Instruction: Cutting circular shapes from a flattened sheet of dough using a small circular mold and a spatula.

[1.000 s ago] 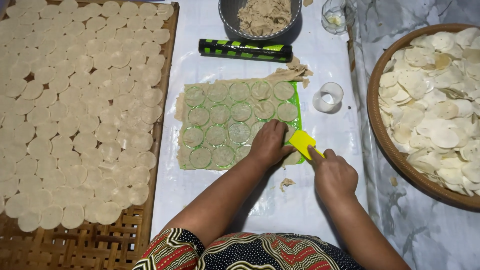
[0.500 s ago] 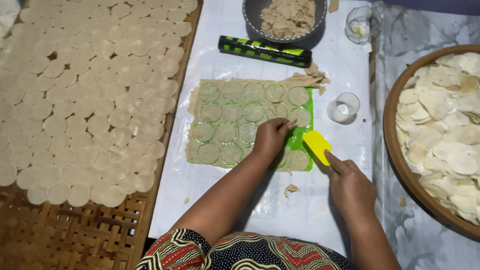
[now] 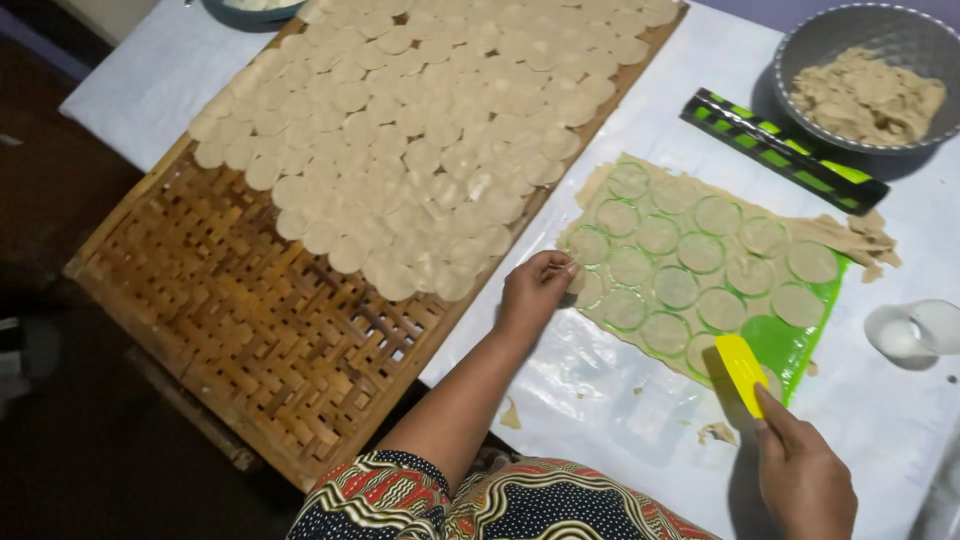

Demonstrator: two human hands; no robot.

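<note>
Pinching the near-left edge of the thin beige dough sheet [image 3: 700,260] with the left hand [image 3: 535,292], thumb and fingertips [image 3: 562,268] closed on a bit of dough at centre frame. Right hand [image 3: 805,470], lower right of frame, closed around the end of a flat yellow plastic scraper [image 3: 742,368]; blade laid across the near-right corner of the bright green flexible mat [image 3: 790,345]. Dough sheet spread over that mat, right of centre, scored all over with round cut-outs still sitting in place; green showing through around each circle. Ragged beige dough trimmings [image 3: 850,235] heaped at the mat's far right edge, touching the sheet. Small crumbs scattered on the white plastic-covered worktop [image 3: 620,400] just below the mat.

Large woven bamboo tray [image 3: 240,330] filling left half of frame, set at an angle. Pale round dough discs [image 3: 430,130] laid in overlapping rows over its upper part; lower-left part of the weave bare. Black-and-green striped rolling pin [image 3: 785,150] lying diagonally at upper right, just beyond the mat. Grey metal bowl [image 3: 835,40] with beige dough scraps in the upper right corner, beside the pin. Small clear glass cup [image 3: 915,330] on its side at right edge, near the mat but apart from it. Patterned red, black and cream garment at bottom centre.
</note>
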